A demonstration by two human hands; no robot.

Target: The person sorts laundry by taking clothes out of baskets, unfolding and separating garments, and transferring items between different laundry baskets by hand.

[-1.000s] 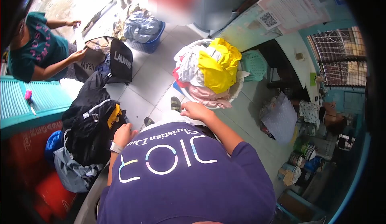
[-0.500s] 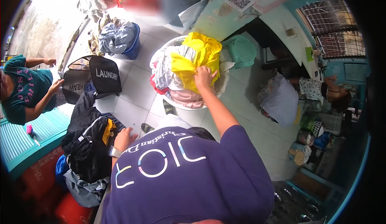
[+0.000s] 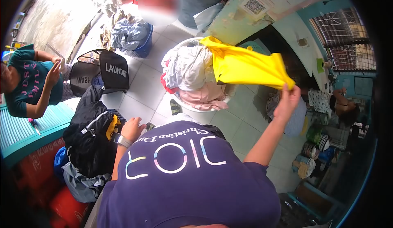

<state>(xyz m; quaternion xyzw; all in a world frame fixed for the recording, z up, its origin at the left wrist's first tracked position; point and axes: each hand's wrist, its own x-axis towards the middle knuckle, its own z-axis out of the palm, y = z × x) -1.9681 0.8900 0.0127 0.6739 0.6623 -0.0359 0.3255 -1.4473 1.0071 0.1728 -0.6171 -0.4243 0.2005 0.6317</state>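
- Yellow cloth [image 3: 249,66] was stretched from the clothes heap [image 3: 190,66] in the white tub [image 3: 186,43] out to R hand [image 3: 285,103]; far end touched the heap.
- R fingers were clamped on the near corner; tips were partly hidden, so exact grip was unclear from my end.
- L hand [image 3: 133,129] was near dark clothes [image 3: 88,131], fingers loosely apart AFAICT.
- Green stool [image 3: 257,45] was mostly hidden behind the cloth; co-worker [image 3: 30,80] was partly cut off at L edge.
- Vs. half a sec earlier: R hand had left the heap, drawing the cloth rightward; stool showed more then.
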